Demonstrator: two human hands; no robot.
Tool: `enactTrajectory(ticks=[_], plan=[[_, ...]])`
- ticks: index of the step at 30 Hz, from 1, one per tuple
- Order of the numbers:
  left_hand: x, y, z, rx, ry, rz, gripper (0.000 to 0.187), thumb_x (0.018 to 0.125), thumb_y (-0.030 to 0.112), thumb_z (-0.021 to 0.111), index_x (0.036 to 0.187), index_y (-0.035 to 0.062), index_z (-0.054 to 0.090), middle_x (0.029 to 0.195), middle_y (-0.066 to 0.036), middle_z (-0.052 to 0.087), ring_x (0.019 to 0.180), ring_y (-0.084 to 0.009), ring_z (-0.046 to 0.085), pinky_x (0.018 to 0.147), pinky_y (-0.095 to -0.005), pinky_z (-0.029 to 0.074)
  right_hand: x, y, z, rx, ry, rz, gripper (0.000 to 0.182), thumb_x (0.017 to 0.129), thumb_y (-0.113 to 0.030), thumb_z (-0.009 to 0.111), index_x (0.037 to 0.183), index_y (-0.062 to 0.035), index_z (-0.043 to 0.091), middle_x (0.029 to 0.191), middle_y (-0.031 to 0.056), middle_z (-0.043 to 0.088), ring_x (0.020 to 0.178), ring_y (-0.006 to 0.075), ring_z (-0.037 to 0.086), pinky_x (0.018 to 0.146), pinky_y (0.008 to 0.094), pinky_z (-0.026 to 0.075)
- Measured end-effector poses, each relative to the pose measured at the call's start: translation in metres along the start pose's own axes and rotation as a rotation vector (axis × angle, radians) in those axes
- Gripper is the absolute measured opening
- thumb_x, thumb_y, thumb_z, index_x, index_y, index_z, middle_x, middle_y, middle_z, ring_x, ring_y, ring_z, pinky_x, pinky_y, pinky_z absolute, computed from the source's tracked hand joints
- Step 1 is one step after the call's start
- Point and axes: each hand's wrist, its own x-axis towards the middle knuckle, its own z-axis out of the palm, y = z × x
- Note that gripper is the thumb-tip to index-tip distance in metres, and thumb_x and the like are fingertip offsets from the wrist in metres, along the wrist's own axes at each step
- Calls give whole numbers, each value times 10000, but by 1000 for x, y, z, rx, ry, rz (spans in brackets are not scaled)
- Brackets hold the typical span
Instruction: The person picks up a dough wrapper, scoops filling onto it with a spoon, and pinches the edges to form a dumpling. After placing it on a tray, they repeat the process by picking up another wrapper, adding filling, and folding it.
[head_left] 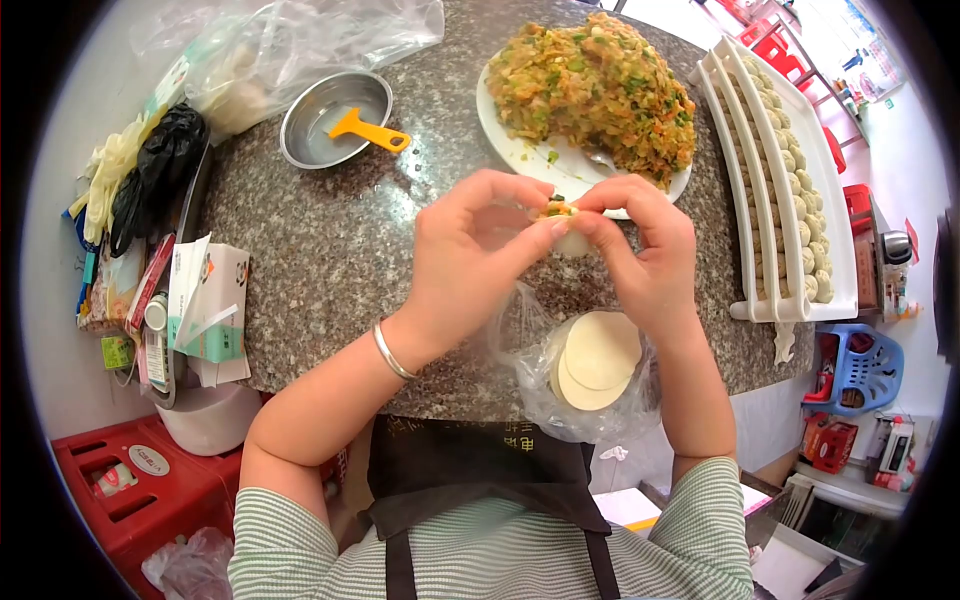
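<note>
Fingers of my left hand (pixel 470 250) and right hand (pixel 640 250) pinch a filled dumpling wrapper (pixel 562 225) together, above the stone counter (pixel 330 250).

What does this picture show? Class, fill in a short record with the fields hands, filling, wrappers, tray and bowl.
hands: left hand and right hand pinch one filled dumpling between them
filling: heaped on a white plate
wrappers: round stack in a clear bag at the counter's near edge
tray: white tray holding rows of finished dumplings
bowl: metal bowl with a yellow-handled tool inside
</note>
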Motion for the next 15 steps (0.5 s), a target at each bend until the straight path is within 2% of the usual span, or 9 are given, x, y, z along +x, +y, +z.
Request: enactTrajectory(ticks=[1,3,6,10,13,15], plan=[[0,-1,0,-78,0,-33,165,850,2,697,1012,-15,671,1015,-88,695,899,-137,677,801,-255,543,-1,0,-1,0,0,2,52,835,-30,652,865,12,645,822,108,649,773,211,627,694,299,473],[1,-5,-1,-156,-1,-65,150,847,2,700,995,-19,683,1017,-93,693,908,-138,671,804,-260,542,-4,0,-3,81,4,134,70,893,-46,641,902,22,627,893,53,611,833,114,553,723,241,430],[1,-7,-1,-153,-43,33,116,841,-2,702,955,-25,707,1020,-105,688,925,-143,657,811,-271,537,-2,2,-8,237,-74,250,72,897,-44,636,916,23,618,879,45,595,839,109,543,725,235,425],[0,-3,0,-81,-48,90,93,836,-9,700,925,-22,721,1017,-111,684,929,-153,648,813,-277,532,0,1,-6,155,-102,202,78,894,-42,640,921,23,608,870,37,581,842,107,536,730,230,416],[0,-6,-1,-22,-43,105,88,828,-3,705,914,-11,719,1002,-103,683,914,-151,651,807,-275,535,-2,1,-3,97,-67,123,64,889,-38,644,909,16,617,872,48,594,840,116,546,748,239,423],[0,-8,-1,-4,-28,102,84,824,2,708,907,-5,718,995,-99,682,904,-147,652,802,-273,537,-2,1,2,75,27,89,66,825,-22,661,871,13,632,811,106,634,778,215,618,713,309,469]])
